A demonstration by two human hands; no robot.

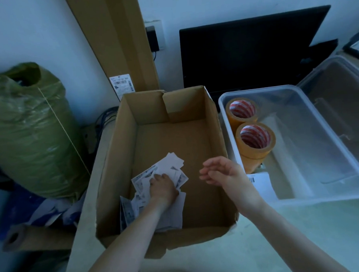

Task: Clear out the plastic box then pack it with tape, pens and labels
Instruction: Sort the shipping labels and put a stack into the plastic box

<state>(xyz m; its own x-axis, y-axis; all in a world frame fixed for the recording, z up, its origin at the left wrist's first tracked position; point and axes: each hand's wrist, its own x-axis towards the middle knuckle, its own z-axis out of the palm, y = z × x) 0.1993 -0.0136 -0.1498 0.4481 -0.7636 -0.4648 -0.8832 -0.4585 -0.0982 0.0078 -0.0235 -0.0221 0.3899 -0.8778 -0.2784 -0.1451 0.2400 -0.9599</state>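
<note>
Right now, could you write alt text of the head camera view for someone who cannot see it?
A person's left hand grips a pile of paper labels inside an open cardboard box, while the right hand hovers open above it. Beside the box stands a clear plastic box holding two tape rolls.

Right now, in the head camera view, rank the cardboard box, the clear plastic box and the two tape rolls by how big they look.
1. cardboard box
2. plastic box, slightly smaller
3. near tape roll and far tape roll: look alike; the near one only seems bigger, being closer to the camera.
</note>
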